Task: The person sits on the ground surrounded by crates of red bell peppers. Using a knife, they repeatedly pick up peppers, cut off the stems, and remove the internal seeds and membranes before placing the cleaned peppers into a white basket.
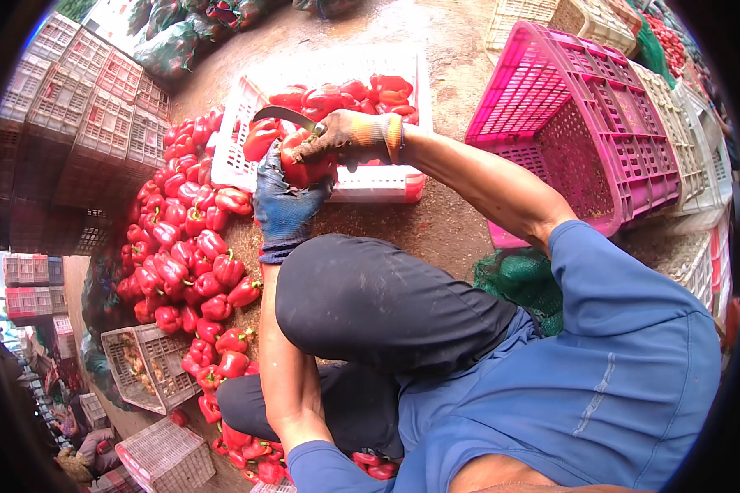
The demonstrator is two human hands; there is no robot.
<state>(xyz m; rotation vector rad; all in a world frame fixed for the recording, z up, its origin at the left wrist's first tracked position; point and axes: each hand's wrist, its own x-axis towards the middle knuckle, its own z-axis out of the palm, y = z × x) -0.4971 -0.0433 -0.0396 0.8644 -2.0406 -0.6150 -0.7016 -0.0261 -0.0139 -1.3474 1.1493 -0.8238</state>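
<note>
My left hand [288, 206], in a worn blue knit glove, cups a red bell pepper [301, 165] from below. A curved knife [285, 116] is gripped in my right hand [345, 137], which wears a dirty, torn orange-and-grey glove. Its dark blade points left above the pepper, while the fingers and thumb of that hand rest against the pepper's top. Both hands are over the near side of a white plastic crate [370, 185], which holds many red bell peppers [327, 100]. The pepper's stem end is hidden by my right fingers.
A long heap of red bell peppers [182, 259] lies on the ground at left. Stacked crates [92, 111] rise behind it. At right, a pink crate [635, 148] lies tipped on its side, with a green mesh sack [521, 277] near my knee. A person [92, 450] sits far lower left.
</note>
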